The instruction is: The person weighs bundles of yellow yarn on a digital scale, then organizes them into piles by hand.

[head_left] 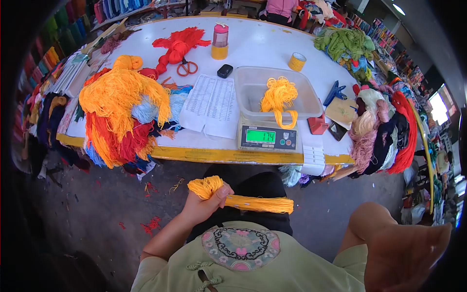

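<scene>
My left hand [204, 203] grips a bundle of orange-yellow yarn [243, 197] held low over my lap, the strands stretching to the right. My right hand [406, 253] is at the bottom right, close to the camera and blurred, with nothing visible in it. On the white table a digital scale [267, 137] reads 174 and carries a clear plastic tub [253, 87] holding a loose skein of yellow yarn [278, 100].
A big heap of orange, red and blue yarn [121, 112] lies at the table's left. A printed sheet [211, 102], orange scissors [187, 68], red yarn [177, 44], a bottle [220, 41], tape roll [296, 62] and green yarn [343, 44] lie further back. Mixed yarn [384, 131] piles up at right.
</scene>
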`<state>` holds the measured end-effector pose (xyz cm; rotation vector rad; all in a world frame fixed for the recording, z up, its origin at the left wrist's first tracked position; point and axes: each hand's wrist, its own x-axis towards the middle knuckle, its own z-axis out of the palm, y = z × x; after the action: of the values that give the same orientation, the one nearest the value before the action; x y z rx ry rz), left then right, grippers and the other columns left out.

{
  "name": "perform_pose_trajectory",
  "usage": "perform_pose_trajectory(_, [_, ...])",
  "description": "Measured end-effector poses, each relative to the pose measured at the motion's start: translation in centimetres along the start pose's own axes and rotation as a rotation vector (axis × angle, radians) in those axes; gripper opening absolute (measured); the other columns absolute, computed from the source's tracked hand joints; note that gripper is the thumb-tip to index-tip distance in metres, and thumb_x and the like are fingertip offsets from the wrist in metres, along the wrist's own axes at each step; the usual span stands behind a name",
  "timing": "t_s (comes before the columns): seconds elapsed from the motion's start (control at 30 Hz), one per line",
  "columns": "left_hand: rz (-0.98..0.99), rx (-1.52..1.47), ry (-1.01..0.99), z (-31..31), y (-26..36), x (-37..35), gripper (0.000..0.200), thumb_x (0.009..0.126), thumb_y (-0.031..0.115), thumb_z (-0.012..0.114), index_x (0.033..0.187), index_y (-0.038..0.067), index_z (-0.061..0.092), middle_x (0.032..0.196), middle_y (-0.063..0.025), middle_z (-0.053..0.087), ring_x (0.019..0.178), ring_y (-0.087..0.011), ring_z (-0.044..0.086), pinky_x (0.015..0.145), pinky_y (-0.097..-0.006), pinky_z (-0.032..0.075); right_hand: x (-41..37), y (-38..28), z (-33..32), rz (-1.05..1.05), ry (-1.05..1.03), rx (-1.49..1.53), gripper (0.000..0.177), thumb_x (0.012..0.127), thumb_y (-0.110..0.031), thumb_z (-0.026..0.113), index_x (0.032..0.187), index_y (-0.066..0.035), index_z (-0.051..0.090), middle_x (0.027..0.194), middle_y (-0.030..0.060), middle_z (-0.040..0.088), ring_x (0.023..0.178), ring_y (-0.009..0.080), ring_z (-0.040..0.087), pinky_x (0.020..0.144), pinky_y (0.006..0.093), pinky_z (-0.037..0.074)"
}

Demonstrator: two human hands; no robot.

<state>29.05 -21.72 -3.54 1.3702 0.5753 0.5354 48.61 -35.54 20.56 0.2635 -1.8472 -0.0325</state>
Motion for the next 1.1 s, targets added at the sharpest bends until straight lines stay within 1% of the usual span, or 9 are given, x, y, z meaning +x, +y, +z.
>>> perform_pose_trajectory(0.4, [0.006, 0.030, 0.020, 0.3, 0.1, -0.5, 0.025, 0.101, 0.027, 0.056, 0.092, 0.005, 0.065, 0.064, 0.0044, 0.053, 0.054, -0.0027, 0.045, 0.049, -0.0196, 0.036, -0.3, 0.2, 1.1, -0.066, 0.041, -0.003, 0.021, 0.090, -0.017, 0.064, 0.110, -0.025, 0.064, 0.112, -0.0185, 0.057, 0.060, 0.0011, 0.047, 0.089, 0.0360, 0.033])
perform_pose_trajectory(0.5, [0.026, 0.021, 0.012, 0.6, -0.1, -0.4, 0.025, 0.101, 0.026, 0.056, 0.091, 0.005, 0.065, 0.065, 0.0041, 0.054, 0.055, -0.0028, 0.045, 0.050, -0.0201, 0.037, -1.4, -1.7, 0.9, 0.013, 0.018, -0.283, 0.023, 0.088, -0.016, 0.066, 0.112, -0.018, 0.066, 0.112, -0.0070, 0.063, 0.072, 0.0071, 0.058, 0.089, 0.0384, 0.039])
perform_pose_trajectory(0.57, [0.034, 0.031, -0.013, 0.5, -0.2, -0.4, 0.021, 0.101, 0.024, 0.056, 0.101, 0.005, 0.065, 0.067, 0.0032, 0.056, 0.055, -0.0030, 0.046, 0.050, -0.0198, 0.037, -5.1, -5.2, 0.7, -0.037, 0.082, -0.757, 0.026, 0.090, -0.038, 0.061, 0.112, -0.026, 0.067, 0.107, -0.0086, 0.057, 0.088, 0.0101, 0.050, 0.090, 0.0446, 0.034])
perform_pose_trajectory(0.7, [0.058, -0.151, -0.036, 0.4, 0.7, 0.0, 0.036, 0.100, 0.019, 0.056, 0.134, 0.007, 0.052, 0.073, -0.0011, 0.062, 0.055, -0.0041, 0.048, 0.049, -0.0194, 0.039, -11.8, -3.2, -2.7, 0.708, -0.206, -1.126, 0.035, 0.080, -0.017, 0.070, 0.113, -0.013, 0.062, 0.107, 0.0079, 0.058, 0.104, 0.0273, 0.052, 0.093, 0.0456, 0.039])
perform_pose_trajectory(0.73, [0.106, -0.393, -0.156, 0.0, 0.4, 0.5, 0.059, 0.099, 0.016, 0.057, 0.151, 0.008, 0.030, 0.093, -0.0101, 0.067, 0.056, -0.0060, 0.053, 0.047, -0.0184, 0.040, -13.1, -1.1, -3.7, 0.928, -0.292, -1.154, 0.038, 0.072, -0.007, 0.074, 0.109, -0.007, 0.061, 0.109, 0.0128, 0.059, 0.104, 0.0333, 0.052, 0.094, 0.0455, 0.038])
perform_pose_trajectory(0.83, [0.155, -0.693, -0.197, 1.9, 4.7, 0.2, 0.065, 0.097, 0.021, 0.059, 0.152, 0.009, 0.027, 0.092, -0.0155, 0.068, 0.047, -0.0064, 0.046, 0.041, -0.0174, 0.033, -21.1, 2.0, -6.0, 1.179, -0.347, -1.309, 0.039, 0.074, -0.009, 0.076, 0.110, -0.012, 0.064, 0.127, 0.0137, 0.052, 0.117, 0.0351, 0.046, 0.098, 0.0488, 0.032])
perform_pose_trajectory(0.87, [0.177, -0.763, -0.369, 1.2, 3.3, 1.1, 0.060, 0.097, 0.018, 0.060, 0.149, 0.005, 0.033, 0.120, -0.0203, 0.061, 0.061, -0.0090, 0.059, 0.045, -0.0162, 0.037, -22.1, 2.6, -6.2, 1.186, -0.396, -1.359, 0.038, 0.074, -0.010, 0.076, 0.109, -0.012, 0.064, 0.128, 0.0136, 0.051, 0.119, 0.0351, 0.045, 0.098, 0.0491, 0.031])
perform_pose_trajectory(0.97, [0.114, -0.511, -0.442, 1.0, 1.7, 2.5, 0.050, 0.094, 0.016, 0.063, 0.141, 0.006, 0.048, 0.121, -0.0203, 0.062, 0.066, -0.0086, 0.062, 0.043, -0.0153, 0.035, -24.0, 3.2, -5.8, 1.181, -0.505, -1.466, 0.034, 0.072, -0.011, 0.077, 0.104, -0.012, 0.065, 0.131, 0.0130, 0.050, 0.120, 0.0351, 0.044, 0.097, 0.0498, 0.029])
perform_pose_trajectory(1.1, [0.603, 0.211, -0.222, 2.2, 2.9, 3.6, 0.039, 0.093, 0.012, 0.061, 0.131, 0.005, 0.058, 0.129, -0.0132, 0.061, 0.109, -0.0209, 0.062, 0.088, -0.0334, 0.049, -24.3, 2.4, -1.9, 1.105, -0.580, -1.341, 0.023, 0.073, -0.013, 0.074, 0.094, -0.010, 0.064, 0.122, 0.0094, 0.055, 0.112, 0.0327, 0.048, 0.091, 0.0488, 0.031])
